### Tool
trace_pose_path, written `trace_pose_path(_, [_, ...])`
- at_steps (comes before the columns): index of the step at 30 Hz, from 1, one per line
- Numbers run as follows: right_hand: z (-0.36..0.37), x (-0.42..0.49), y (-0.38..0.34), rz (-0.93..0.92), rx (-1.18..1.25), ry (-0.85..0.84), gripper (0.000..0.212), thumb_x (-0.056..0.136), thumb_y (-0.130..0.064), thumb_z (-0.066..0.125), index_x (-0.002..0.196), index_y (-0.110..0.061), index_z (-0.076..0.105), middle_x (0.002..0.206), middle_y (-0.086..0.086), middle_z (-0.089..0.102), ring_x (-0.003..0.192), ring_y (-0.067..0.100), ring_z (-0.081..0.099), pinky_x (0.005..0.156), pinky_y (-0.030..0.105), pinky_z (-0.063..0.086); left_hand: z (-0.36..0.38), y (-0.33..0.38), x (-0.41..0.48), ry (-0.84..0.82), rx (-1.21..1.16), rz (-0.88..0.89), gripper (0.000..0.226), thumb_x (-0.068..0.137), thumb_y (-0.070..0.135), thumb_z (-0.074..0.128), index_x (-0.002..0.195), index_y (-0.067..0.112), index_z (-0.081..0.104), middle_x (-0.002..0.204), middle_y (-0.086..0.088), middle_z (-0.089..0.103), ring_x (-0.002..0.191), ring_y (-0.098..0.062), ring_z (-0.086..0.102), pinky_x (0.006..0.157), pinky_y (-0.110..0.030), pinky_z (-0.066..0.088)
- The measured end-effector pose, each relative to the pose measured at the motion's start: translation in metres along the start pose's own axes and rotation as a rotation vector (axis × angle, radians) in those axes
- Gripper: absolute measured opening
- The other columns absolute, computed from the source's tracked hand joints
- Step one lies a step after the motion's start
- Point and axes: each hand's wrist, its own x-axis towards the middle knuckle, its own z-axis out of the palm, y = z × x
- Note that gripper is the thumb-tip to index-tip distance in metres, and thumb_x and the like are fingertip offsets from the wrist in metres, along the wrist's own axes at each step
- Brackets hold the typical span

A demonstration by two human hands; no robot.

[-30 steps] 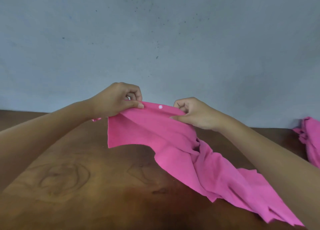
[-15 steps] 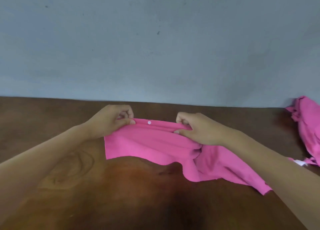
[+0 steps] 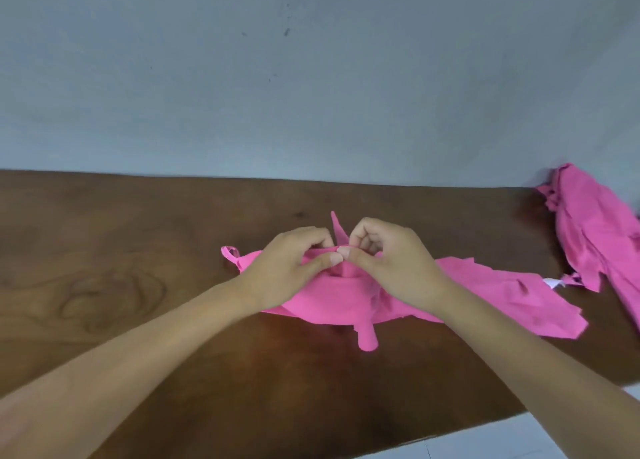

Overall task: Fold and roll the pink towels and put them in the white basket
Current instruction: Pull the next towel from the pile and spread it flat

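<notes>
A pink towel (image 3: 495, 292) lies bunched on the brown wooden table (image 3: 121, 251), spreading out to the right. My left hand (image 3: 291, 268) and my right hand (image 3: 391, 261) meet at its far edge, thumbs touching, each pinching the cloth between thumb and curled fingers. A fold of the towel hangs down toward me under the hands. A small loop of cloth sticks out at the towel's left end. The white basket is not in view.
More pink towels (image 3: 595, 226) lie heaped at the table's far right, against the grey wall (image 3: 311, 78). The table's near edge runs diagonally at the lower right, with pale floor (image 3: 519, 438) beyond it.
My hands have come together at the towel's far edge, where before they held it spread apart. The towel now sits bunched on the table, and the view has tilted down.
</notes>
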Motion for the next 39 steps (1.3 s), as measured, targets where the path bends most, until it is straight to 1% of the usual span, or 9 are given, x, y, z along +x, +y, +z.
trace_pose_path(4, [-0.002, -0.044, -0.004, -0.025, -0.023, -0.030, 0.013, 0.094, -0.026, 0.070, 0.083, -0.024, 0.063, 0.076, -0.008, 0.067, 0.073, 0.007, 0.063, 0.067, 0.021, 0.050, 0.017, 0.029, -0.031, 0.082, -0.071, -0.017, 0.018, 0.099, 0.022, 0.065, 0.083, 0.013, 0.066, 0.078, 0.004, 0.063, 0.078, -0.018, 0.059, 0.072, -0.024, 0.044])
trace_pose_path(8, [0.012, -0.107, 0.006, -0.076, -0.114, -0.117, 0.009, 0.098, -0.028, 0.062, 0.090, -0.031, 0.061, 0.081, -0.016, 0.066, 0.080, 0.001, 0.064, 0.069, 0.025, 0.054, 0.048, 0.056, -0.086, 0.124, -0.027, -0.083, 0.021, 0.098, 0.021, 0.066, 0.079, 0.014, 0.063, 0.071, 0.003, 0.057, 0.068, -0.013, 0.051, 0.064, -0.019, 0.036])
trace_pose_path(13, [0.046, -0.190, 0.027, -0.208, -0.213, -0.227, 0.015, 0.098, -0.030, 0.060, 0.085, -0.025, 0.054, 0.079, -0.010, 0.062, 0.071, 0.012, 0.055, 0.064, 0.038, 0.046, 0.104, 0.075, -0.179, 0.088, 0.039, -0.232, 0.025, 0.098, 0.030, 0.062, 0.076, 0.021, 0.055, 0.064, 0.004, 0.047, 0.059, -0.009, 0.036, 0.056, -0.026, 0.031])
trace_pose_path(17, [0.070, -0.239, 0.028, -0.351, -0.325, -0.283, 0.018, 0.101, -0.031, 0.055, 0.086, -0.021, 0.051, 0.081, -0.008, 0.061, 0.076, 0.017, 0.053, 0.071, 0.032, 0.031, 0.135, 0.095, -0.239, 0.100, 0.132, -0.319, 0.024, 0.098, 0.020, 0.065, 0.076, 0.018, 0.056, 0.065, 0.006, 0.051, 0.060, -0.010, 0.040, 0.055, -0.020, 0.031])
trace_pose_path(21, [0.089, -0.275, 0.010, -0.437, -0.374, -0.394, 0.013, 0.103, -0.023, 0.050, 0.091, -0.019, 0.051, 0.086, 0.001, 0.061, 0.080, 0.021, 0.049, 0.071, 0.035, 0.033, 0.143, 0.115, -0.293, 0.102, 0.186, -0.398, 0.024, 0.098, 0.021, 0.065, 0.076, 0.018, 0.056, 0.067, 0.004, 0.053, 0.061, -0.010, 0.042, 0.055, -0.019, 0.031])
trace_pose_path(27, [0.117, -0.303, -0.027, -0.425, -0.328, -0.442, 0.013, 0.102, -0.027, 0.051, 0.090, -0.022, 0.054, 0.082, -0.002, 0.064, 0.078, 0.021, 0.053, 0.071, 0.043, 0.044, 0.120, 0.140, -0.362, 0.136, 0.249, -0.508, 0.027, 0.100, 0.032, 0.061, 0.074, 0.029, 0.054, 0.068, 0.007, 0.054, 0.061, -0.011, 0.045, 0.053, -0.022, 0.030])
trace_pose_path(30, [0.125, -0.307, -0.062, -0.352, -0.143, -0.433, 0.016, 0.098, -0.030, 0.061, 0.082, -0.029, 0.058, 0.073, -0.011, 0.063, 0.069, 0.010, 0.056, 0.067, 0.037, 0.048, 0.093, 0.154, -0.387, 0.164, 0.294, -0.529, 0.024, 0.099, 0.031, 0.062, 0.076, 0.028, 0.057, 0.068, 0.008, 0.056, 0.065, -0.012, 0.048, 0.059, -0.026, 0.036])
trace_pose_path(33, [0.130, -0.304, -0.107, -0.333, 0.013, -0.348, 0.016, 0.095, -0.025, 0.066, 0.078, -0.027, 0.065, 0.074, -0.014, 0.068, 0.075, 0.008, 0.063, 0.074, 0.035, 0.051, 0.054, 0.168, -0.406, 0.246, 0.296, -0.504, 0.026, 0.097, 0.028, 0.067, 0.074, 0.023, 0.058, 0.063, 0.003, 0.053, 0.060, -0.011, 0.045, 0.058, -0.025, 0.034])
trace_pose_path(39, [0.142, -0.293, -0.213, -0.414, 0.096, -0.204, 0.012, 0.095, -0.021, 0.066, 0.083, -0.022, 0.069, 0.072, -0.011, 0.067, 0.070, 0.004, 0.060, 0.068, 0.019, 0.046, -0.052, 0.208, -0.439, 0.335, 0.455, -0.377, 0.023, 0.096, 0.035, 0.066, 0.076, 0.026, 0.058, 0.069, 0.003, 0.058, 0.068, -0.016, 0.053, 0.064, -0.033, 0.044])
